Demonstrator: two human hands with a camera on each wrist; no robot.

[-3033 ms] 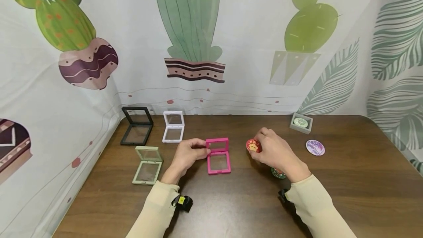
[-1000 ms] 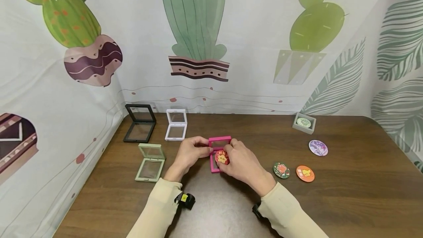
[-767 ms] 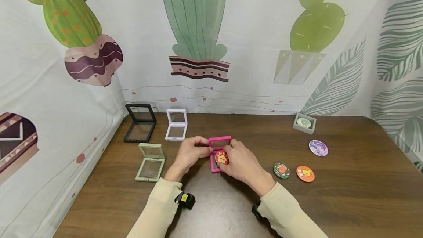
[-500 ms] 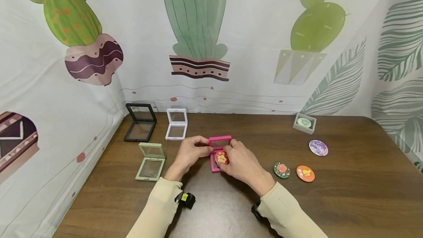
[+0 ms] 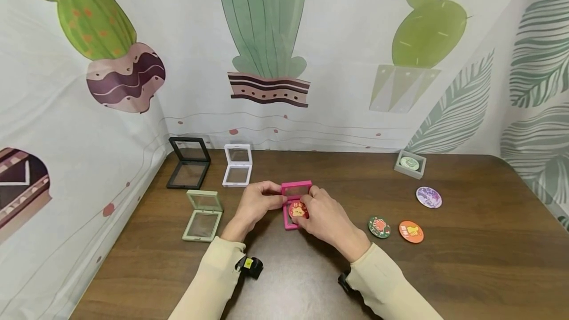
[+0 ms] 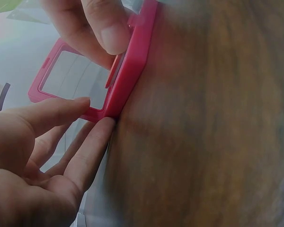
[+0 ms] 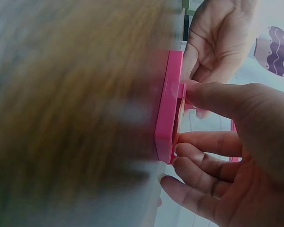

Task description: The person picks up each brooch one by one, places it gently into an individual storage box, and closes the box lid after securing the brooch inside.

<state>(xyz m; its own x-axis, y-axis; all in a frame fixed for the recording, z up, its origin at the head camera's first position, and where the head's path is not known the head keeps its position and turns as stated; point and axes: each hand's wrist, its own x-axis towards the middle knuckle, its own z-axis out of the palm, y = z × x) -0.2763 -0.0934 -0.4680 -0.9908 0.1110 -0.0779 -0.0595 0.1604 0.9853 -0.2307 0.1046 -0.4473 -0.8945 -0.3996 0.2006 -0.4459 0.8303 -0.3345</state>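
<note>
A pink display frame [image 5: 292, 224] lies open on the table, its lid tilted up at the back. With thumb and fingers, my left hand [image 5: 256, 207] pinches its left side near the hinge; the left wrist view shows the thumb inside the corner of the frame [image 6: 141, 47] and other fingers behind it. My right hand [image 5: 328, 217] holds a red round badge [image 5: 297, 208] with a yellow star-shaped cartoon between thumb and fingers. The badge sits over the lower half, and in the left wrist view its edge [image 6: 113, 71] is slightly tilted. Fingers cover part of the badge.
Open black [image 5: 188, 176], white [image 5: 237, 176] and light green [image 5: 201, 227] frames stand at left. On the right lie green [image 5: 379, 227], orange [image 5: 411, 231] and purple [image 5: 428, 197] round badges. A grey box [image 5: 410, 172] holding a pale green badge stands at the back right.
Since three seconds ago, my right hand has carried the red badge leftward into the pink frame, uncovering the green and orange badges. Over the last second both hands have hardly moved.
</note>
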